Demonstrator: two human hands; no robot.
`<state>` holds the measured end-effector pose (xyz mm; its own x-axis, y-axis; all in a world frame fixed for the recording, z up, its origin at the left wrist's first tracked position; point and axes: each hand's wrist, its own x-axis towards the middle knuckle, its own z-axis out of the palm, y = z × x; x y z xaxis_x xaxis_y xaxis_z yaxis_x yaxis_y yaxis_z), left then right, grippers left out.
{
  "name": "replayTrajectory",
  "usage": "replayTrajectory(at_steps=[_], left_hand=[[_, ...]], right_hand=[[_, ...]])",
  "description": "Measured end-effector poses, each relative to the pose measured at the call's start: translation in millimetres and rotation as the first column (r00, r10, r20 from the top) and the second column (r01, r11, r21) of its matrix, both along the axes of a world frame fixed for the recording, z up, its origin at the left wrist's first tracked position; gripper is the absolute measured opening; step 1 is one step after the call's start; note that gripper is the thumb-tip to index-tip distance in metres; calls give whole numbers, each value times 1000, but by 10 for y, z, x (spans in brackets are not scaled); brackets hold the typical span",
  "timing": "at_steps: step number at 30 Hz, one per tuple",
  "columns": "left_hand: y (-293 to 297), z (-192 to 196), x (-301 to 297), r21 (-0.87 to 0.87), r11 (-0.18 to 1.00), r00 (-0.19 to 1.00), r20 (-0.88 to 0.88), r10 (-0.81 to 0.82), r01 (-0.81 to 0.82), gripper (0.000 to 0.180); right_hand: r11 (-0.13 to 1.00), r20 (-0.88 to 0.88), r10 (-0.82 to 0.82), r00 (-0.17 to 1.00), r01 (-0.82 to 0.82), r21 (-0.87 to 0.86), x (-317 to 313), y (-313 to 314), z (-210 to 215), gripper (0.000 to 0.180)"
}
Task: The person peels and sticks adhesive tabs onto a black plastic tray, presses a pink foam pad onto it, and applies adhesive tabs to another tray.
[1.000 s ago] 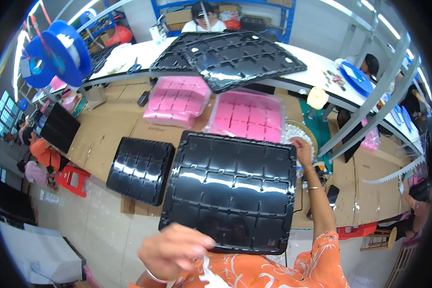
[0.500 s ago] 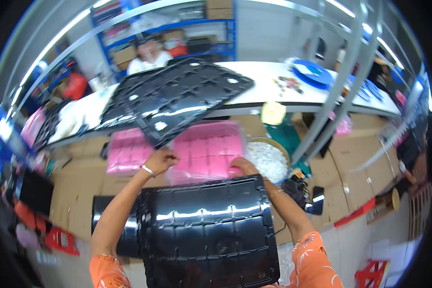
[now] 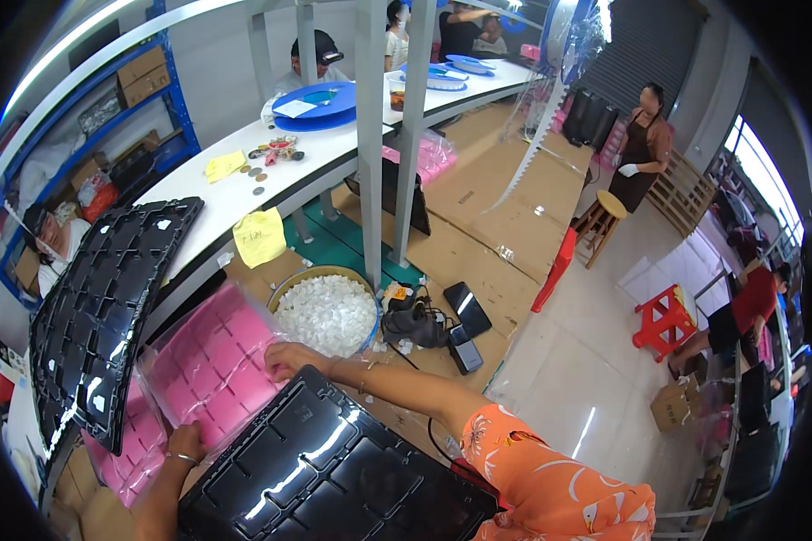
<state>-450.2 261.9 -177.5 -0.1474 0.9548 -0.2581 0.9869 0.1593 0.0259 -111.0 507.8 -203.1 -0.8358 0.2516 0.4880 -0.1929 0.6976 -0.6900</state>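
Two pink gridded packs in clear plastic lie side by side on the cardboard-covered surface. My right hand (image 3: 289, 359) is closed at the right edge of the nearer-centre pink pack (image 3: 212, 356), fingers curled on its plastic wrap. At the same pack's near left corner, my left hand (image 3: 187, 442) is closed on the wrap, its fingertips partly hidden. The other pink pack (image 3: 131, 437) sits to the left, partly under a tilted black moulded tray (image 3: 117, 316). A second black tray (image 3: 334, 460) lies close in front of me, below my right forearm.
A round tub of white pieces (image 3: 327, 316) stands beyond my right hand. Black cables (image 3: 415, 320) and a phone (image 3: 467, 308) lie to its right. Grey metal posts (image 3: 370, 144) rise by the white bench (image 3: 203, 200). A red stool (image 3: 666, 316) and several people are farther off.
The view has swung to the right, bringing in the floor and more people. My left hand has come down from the pack's far left side to its near left corner; my right stays by its right edge.
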Motion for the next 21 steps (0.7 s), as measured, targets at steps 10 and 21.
replayTrajectory(at_steps=[10, 21], left_hand=[[-39, 116, 57, 89, 978, 981, 30, -190, 187, 6], [-90, 1039, -74, 479, 877, 912, 380, -157, -49, 9]], right_hand=[[956, 120, -110, 987, 138, -260, -50, 34, 227, 14], [929, 122, 10, 993, 36, -369, -145, 256, 1156, 9]])
